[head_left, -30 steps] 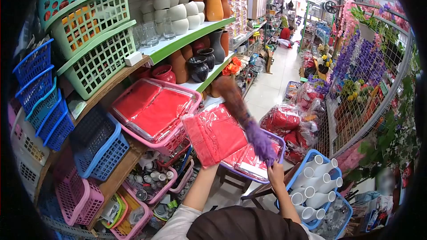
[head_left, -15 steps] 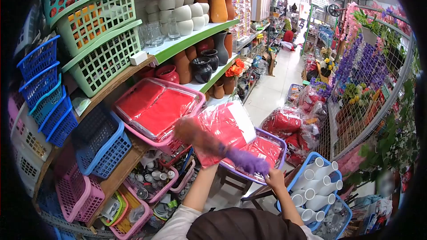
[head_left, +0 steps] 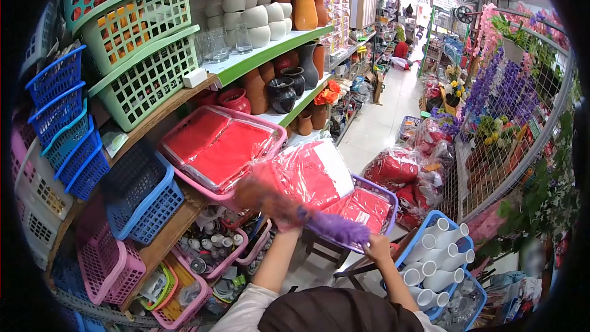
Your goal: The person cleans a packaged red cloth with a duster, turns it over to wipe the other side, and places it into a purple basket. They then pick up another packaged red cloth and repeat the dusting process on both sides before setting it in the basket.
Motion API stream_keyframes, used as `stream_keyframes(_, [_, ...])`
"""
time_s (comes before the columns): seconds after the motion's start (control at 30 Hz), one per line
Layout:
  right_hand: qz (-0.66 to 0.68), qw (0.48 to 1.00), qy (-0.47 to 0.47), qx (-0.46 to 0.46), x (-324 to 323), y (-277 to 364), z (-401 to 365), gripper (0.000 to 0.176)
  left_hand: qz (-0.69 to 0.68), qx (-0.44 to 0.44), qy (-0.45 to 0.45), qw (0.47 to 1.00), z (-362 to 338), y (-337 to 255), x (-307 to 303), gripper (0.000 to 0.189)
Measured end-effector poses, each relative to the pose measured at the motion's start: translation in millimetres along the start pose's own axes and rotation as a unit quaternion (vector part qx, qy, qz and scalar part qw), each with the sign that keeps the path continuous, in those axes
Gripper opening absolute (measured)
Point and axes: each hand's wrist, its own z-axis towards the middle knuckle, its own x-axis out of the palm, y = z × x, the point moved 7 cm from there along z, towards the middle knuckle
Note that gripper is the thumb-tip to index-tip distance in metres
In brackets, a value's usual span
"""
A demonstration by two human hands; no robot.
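A fluffy feather duster (head_left: 332,226), brown at one end and purple at the other, is blurred above the red packets. My right hand (head_left: 376,247) is closed around its purple end. A clear-wrapped packet of red cloth (head_left: 301,175) with a white part slopes over the purple basket (head_left: 394,200). At the packet's near corner is my left hand (head_left: 287,224); the duster and packet hide its fingers, so its grip cannot be made out. More red packets (head_left: 364,209) lie in the purple basket. The pink basket (head_left: 284,141) on the left holds flat red packets (head_left: 230,154).
Shelves (head_left: 246,64) with cups, glasses and vases stand ahead left. Stacked green baskets (head_left: 144,80) and a blue basket (head_left: 141,209) are at left. A blue crate (head_left: 470,243) of white vases stands at right, near a wire rack (head_left: 510,154). A person (head_left: 401,52) is far down the aisle (head_left: 384,104).
The duster has shifted slightly down and left, its brown end moving nearer my left wrist. The packet by my left hand has shifted slightly. My right hand keeps its hold.
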Motion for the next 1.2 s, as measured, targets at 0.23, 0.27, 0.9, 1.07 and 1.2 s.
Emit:
stream_keyframes(0.23, [0.128, 0.974, -0.070, 0.174, -4.8, -12.0, 5.2, 0.019, -0.118, 0.038, 0.012, 0.992, -2.7, -8.6, -6.4, 0.065])
stream_keyframes(0.27, [0.110, 0.986, -0.036, 0.117, -2.0, -1.9, 4.4, 0.020, -0.136, 0.043, 0.013, 0.990, -3.9, -10.2, -6.4, 0.065])
stream_keyframes(0.9, [0.026, 0.995, 0.002, 0.092, 10.1, 3.8, 4.8, 0.019, -0.083, 0.093, 0.115, 0.986, 5.9, 11.0, -45.3, 0.058])
stream_keyframes(1.07, [0.078, 0.968, -0.036, 0.234, 7.9, -5.5, 4.5, 0.019, 0.036, 0.101, 0.089, 0.990, 8.9, 3.1, -49.8, 0.059])
stream_keyframes(1.2, [0.079, 0.992, 0.055, 0.083, 39.7, 18.6, -10.1, 0.020, 0.129, 0.117, 0.068, 0.982, -12.8, 14.6, -32.9, 0.059])
